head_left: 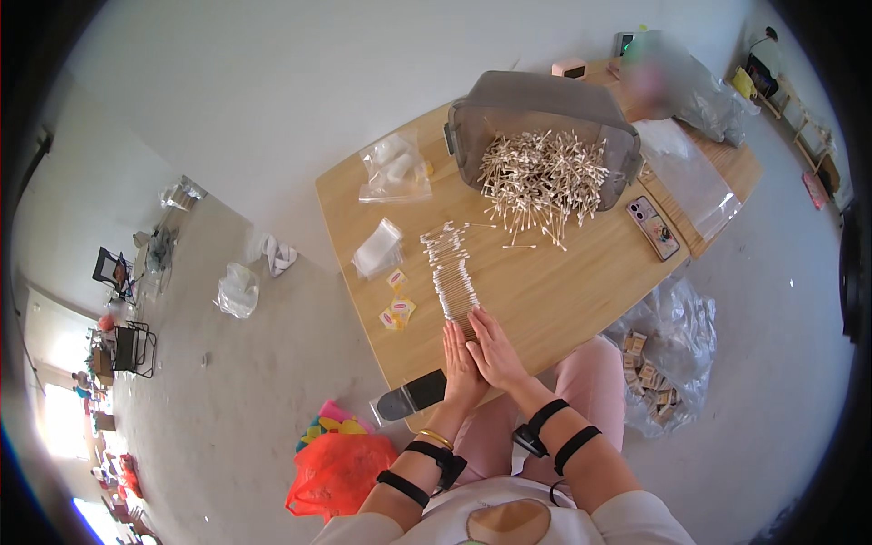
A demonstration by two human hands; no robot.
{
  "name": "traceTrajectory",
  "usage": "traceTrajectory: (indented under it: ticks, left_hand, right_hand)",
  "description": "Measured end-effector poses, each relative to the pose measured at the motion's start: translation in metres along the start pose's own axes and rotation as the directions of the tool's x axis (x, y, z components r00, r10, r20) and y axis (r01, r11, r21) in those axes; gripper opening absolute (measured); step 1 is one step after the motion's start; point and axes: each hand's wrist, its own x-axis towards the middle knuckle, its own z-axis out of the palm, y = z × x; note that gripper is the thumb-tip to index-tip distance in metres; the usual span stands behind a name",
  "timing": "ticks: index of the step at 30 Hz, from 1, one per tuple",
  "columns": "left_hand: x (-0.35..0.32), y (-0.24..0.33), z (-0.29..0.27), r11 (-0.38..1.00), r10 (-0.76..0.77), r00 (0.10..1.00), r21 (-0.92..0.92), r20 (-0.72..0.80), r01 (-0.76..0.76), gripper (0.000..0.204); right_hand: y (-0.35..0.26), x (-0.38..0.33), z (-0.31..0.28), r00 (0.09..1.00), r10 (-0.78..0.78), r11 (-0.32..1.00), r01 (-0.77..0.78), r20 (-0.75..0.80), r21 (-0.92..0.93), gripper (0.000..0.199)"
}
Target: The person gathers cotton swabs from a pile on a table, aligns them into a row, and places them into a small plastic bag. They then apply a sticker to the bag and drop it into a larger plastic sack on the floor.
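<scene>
A long row of cotton swabs (451,268) lies side by side on the wooden table (554,272), running from the middle toward me. At its near end my left hand (461,365) and my right hand (496,352) rest close together, fingers stretched out. They touch the row's near end and cover part of it. Beyond, a grey plastic bin (545,95) lies tipped on its side, and a heap of loose cotton swabs (545,173) spills from its mouth onto the table.
Left of the row are clear bags (378,248), a bag with white contents (397,168) and small yellow-white labels (397,313). A phone (653,227) lies at right. Below stand a clear sack of small packs (656,372) and a red bag (341,472). A blurred person (656,77) is across the table.
</scene>
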Motion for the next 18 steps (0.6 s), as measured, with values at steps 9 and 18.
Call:
traceTrajectory:
  ticks: [9, 18]
  left_hand:
    - [-0.003, 0.005, -0.011, 0.994, 0.052, 0.998, -0.094, -0.036, -0.055, 0.09]
    - [0.013, 0.022, -0.017, 0.901, -0.034, 0.961, 0.425, 0.274, -0.089, 0.082]
  right_hand:
    - [-0.006, 0.002, -0.01, 0.998, 0.056, 0.984, -0.057, 0.009, 0.168, 0.054]
    - [0.027, -0.023, -0.046, 0.968, 0.179, 0.746, -0.25, -0.176, -0.617, 0.058]
